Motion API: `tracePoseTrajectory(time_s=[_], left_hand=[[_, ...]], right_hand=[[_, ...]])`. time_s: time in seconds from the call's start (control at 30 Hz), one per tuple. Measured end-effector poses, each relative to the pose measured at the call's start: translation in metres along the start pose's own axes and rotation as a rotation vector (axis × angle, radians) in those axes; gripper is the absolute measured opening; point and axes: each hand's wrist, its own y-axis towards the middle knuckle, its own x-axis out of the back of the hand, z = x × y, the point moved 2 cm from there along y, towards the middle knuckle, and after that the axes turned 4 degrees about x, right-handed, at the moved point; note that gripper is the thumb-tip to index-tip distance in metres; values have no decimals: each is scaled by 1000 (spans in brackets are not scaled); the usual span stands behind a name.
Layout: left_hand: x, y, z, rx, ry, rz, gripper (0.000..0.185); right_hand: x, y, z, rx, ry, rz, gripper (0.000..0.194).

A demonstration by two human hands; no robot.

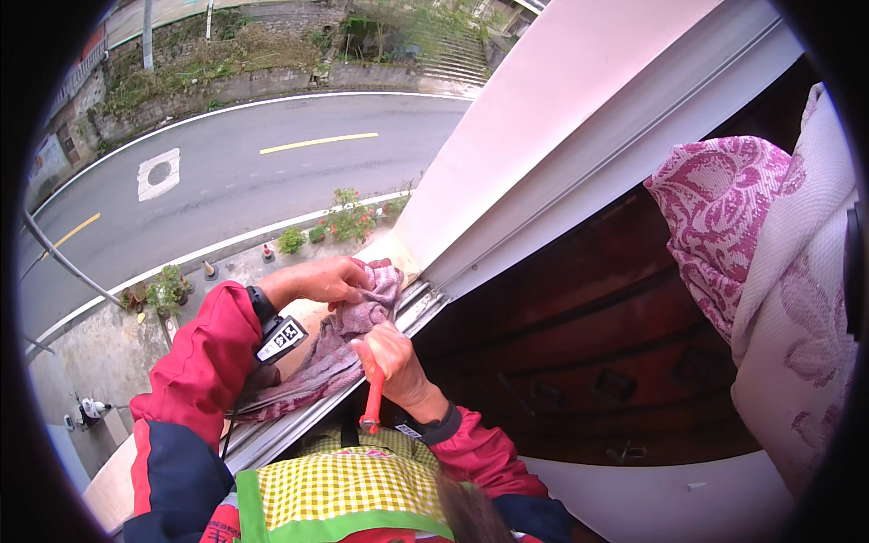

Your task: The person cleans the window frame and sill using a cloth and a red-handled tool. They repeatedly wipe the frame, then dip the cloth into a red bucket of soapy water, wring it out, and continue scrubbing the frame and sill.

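Observation:
A damp-looking, purple-and-grey patterned cloth (319, 363) lies bunched along the window sill beside the sliding-window track (414, 309). My left hand (326, 282) pinches its far end near the corner of the frame. Below it, my right hand (392, 356) is closed around a tool with an orange-red handle (374, 397). The handle's butt end points back toward me. The tool's working end is hidden by my fist and the cloth, so its kind cannot be told.
Beyond the sill is a drop to a paved yard (122, 346) with potted plants (166, 288) and a road (305, 163). The white window frame (577, 163) rises to the right. A pink-patterned curtain (733, 210) hangs over dark wooden furniture (577, 366). A strapped device (282, 339) sits on my left wrist.

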Motion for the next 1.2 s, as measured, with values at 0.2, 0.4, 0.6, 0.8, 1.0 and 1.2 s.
tracePoseTrajectory(time_s=[0.2, 0.4, 0.6, 0.8, 1.0, 1.2], left_hand=[[-23, 34, 9, 70, -122, -245, 25], [-37, 42, 7, -143, 288, -343, 27], [-20, 17, 13, -52, 294, -206, 29], [-26, 24, 8, -118, 324, -292, 30], [-26, 34, 12, -189, 276, -393, 24], [-9, 9, 24, -38, 221, -267, 25]], right_hand=[[-3, -7, -50, 67, -137, 17, 28], [-5, -9, -50, -49, -80, -132, 29], [8, -12, -23, -48, 255, -118, 30], [3, -16, -44, 62, -8, 44, 30], [-23, 2, -51, -127, -209, 21, 23], [-14, 11, -40, -454, -26, -106, 16]])
